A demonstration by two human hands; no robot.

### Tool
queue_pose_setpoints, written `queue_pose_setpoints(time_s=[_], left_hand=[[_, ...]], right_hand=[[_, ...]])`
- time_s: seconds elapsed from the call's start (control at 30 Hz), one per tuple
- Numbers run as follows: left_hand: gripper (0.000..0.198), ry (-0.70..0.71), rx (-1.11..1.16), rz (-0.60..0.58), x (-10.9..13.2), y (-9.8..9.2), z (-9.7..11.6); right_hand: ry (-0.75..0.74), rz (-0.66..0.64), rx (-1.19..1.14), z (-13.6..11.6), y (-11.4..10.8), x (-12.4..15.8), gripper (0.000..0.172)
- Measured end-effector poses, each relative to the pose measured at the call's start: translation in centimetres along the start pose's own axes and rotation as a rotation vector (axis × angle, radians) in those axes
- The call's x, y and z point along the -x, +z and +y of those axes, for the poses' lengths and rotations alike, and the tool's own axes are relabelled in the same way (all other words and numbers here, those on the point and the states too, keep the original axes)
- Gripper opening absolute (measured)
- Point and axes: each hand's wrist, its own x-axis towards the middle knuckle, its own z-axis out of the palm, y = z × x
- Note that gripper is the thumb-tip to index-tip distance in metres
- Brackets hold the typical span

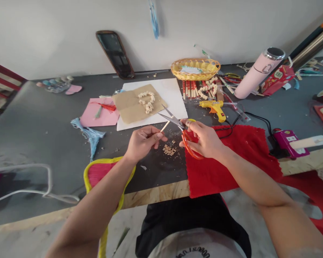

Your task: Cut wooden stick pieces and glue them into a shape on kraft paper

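The left hand (144, 141) pinches a wooden stick (164, 127) in a closed grip above the grey tabletop (43, 122). The stick's tip meets the parted blades of the scissors (174, 120), which the right hand (204, 140) grips by orange handles, above cut bits (169, 149). This looks like mid-snipping; a clean cut calls for a steady stick.

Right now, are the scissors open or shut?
Open. The scissors in the right hand show two blades spread in a V, near the tip of the stick held by the left hand.
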Motion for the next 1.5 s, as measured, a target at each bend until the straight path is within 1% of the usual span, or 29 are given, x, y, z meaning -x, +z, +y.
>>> queue_pose_setpoints(time_s=[0.07, 0.17, 0.33, 0.5, 0.6, 0.73, 0.9, 0.97, 1.2, 1.4, 1.5], left_hand=[[0.021, 0.002, 0.005, -0.004, 0.0, 0.0, -0.1], [0.023, -0.003, 0.011, -0.022, 0.0, -0.1, -0.2], [0.027, -0.055, 0.059, -0.077, -0.1, -0.4, -0.2], [0.031, -0.094, 0.100, -0.114, -0.2, -0.7, -0.4], [0.030, -0.093, 0.128, -0.123, -0.2, -0.8, -0.5], [0.030, -0.068, 0.129, -0.093, -0.1, -0.4, -0.4], [0.027, -0.041, 0.047, 0.067, -0.1, 0.4, -0.2], [0.026, -0.031, 0.029, 0.096, -0.2, 0.4, -0.2], [0.024, -0.051, 0.023, 0.022, -0.1, -0.2, 0.0], [0.022, -0.052, 0.029, 0.006, -0.2, -0.3, -0.2], [0.023, -0.049, 0.036, -0.011, -0.3, -0.4, -0.3]], right_hand=[[-0.012, 0.007, -0.003, 0.0, 0.0, 0.0, 0.059], [-0.014, -0.003, -0.030, 0.3, 0.1, -0.1, 0.064], [-0.032, -0.017, -0.053, 0.6, 0.1, -0.1, 0.069], [-0.032, -0.017, -0.068, 0.4, -0.1, -0.1, 0.063], [-0.034, -0.019, -0.021, 0.1, -0.2, 0.0, 0.058], [-0.024, -0.012, 0.027, -0.1, -0.2, 0.0, 0.058], [0.015, 0.018, 0.011, 0.1, 0.2, 0.0, 0.063], [0.015, 0.013, 0.012, 0.2, 0.2, 0.0, 0.064], [0.004, -0.005, 0.001, 0.5, 0.1, 0.0, 0.073], [-0.030, 0.002, -0.011, 0.6, 0.1, -0.1, 0.071], [-0.024, -0.012, -0.017, 0.7, 0.2, -0.1, 0.070]])
